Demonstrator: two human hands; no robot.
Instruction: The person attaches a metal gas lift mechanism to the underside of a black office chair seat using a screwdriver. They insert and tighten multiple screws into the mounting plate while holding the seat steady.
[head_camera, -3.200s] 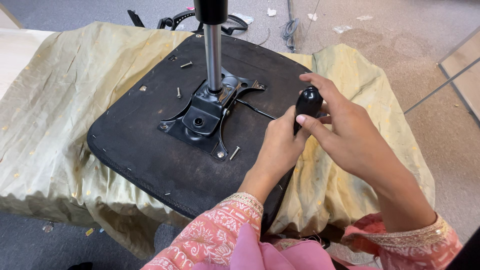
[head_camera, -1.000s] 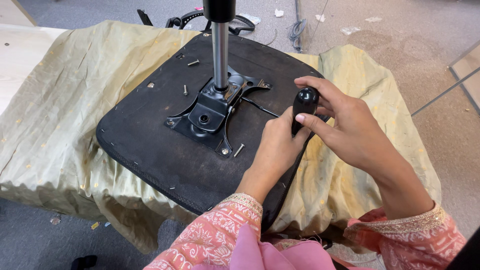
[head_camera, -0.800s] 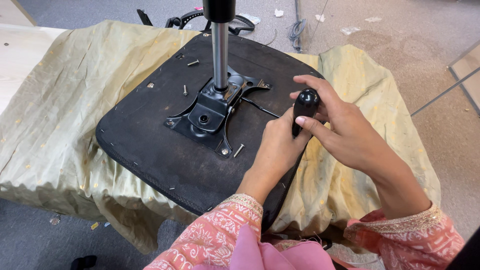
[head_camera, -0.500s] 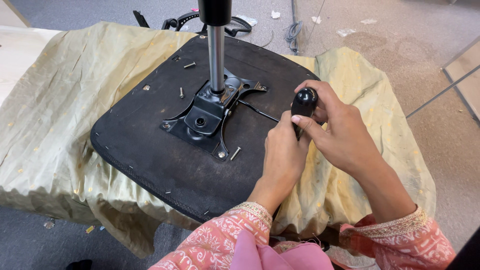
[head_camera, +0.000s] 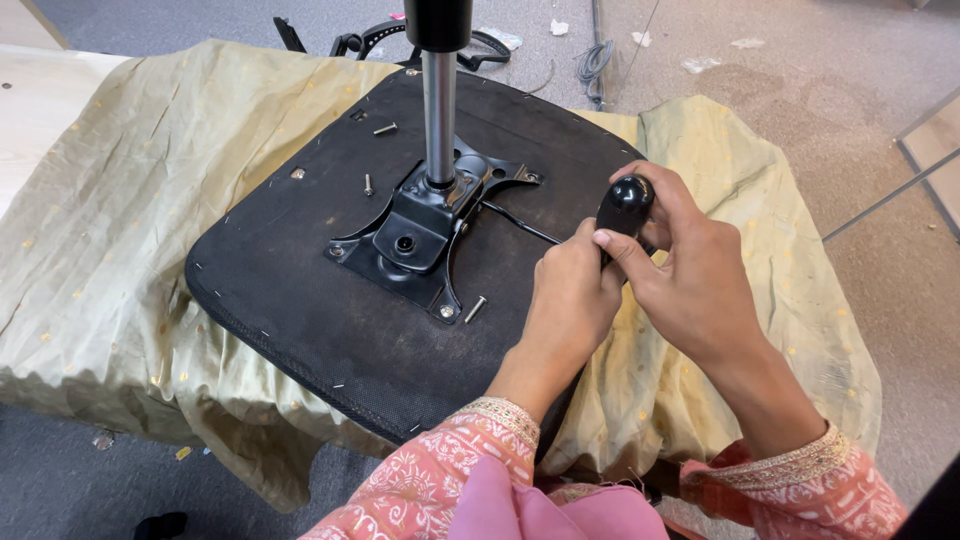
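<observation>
An upturned black chair seat (head_camera: 300, 300) lies on a yellow-green cloth (head_camera: 110, 230). A black metal mechanism plate (head_camera: 420, 235) is fixed at its middle, with a chrome gas-lift column (head_camera: 439, 115) standing up from it. A thin lever rod (head_camera: 520, 225) runs from the plate to a black lever knob (head_camera: 622, 210) at the seat's right edge. My right hand (head_camera: 690, 275) grips the knob with thumb and fingers. My left hand (head_camera: 570, 300) rests just below the knob on the seat edge, its fingertips at the lever's stem.
Loose screws lie on the seat: one (head_camera: 475, 308) by the plate's near corner, others (head_camera: 385, 128) at the far left. The black chair base (head_camera: 370, 40) and a coiled cable (head_camera: 595, 60) lie on the grey carpet behind. A light wooden surface (head_camera: 40, 110) shows at left.
Both hands have stayed on the lever knob with only small finger shifts. The view has drifted slightly; the seat and screws have not moved.
</observation>
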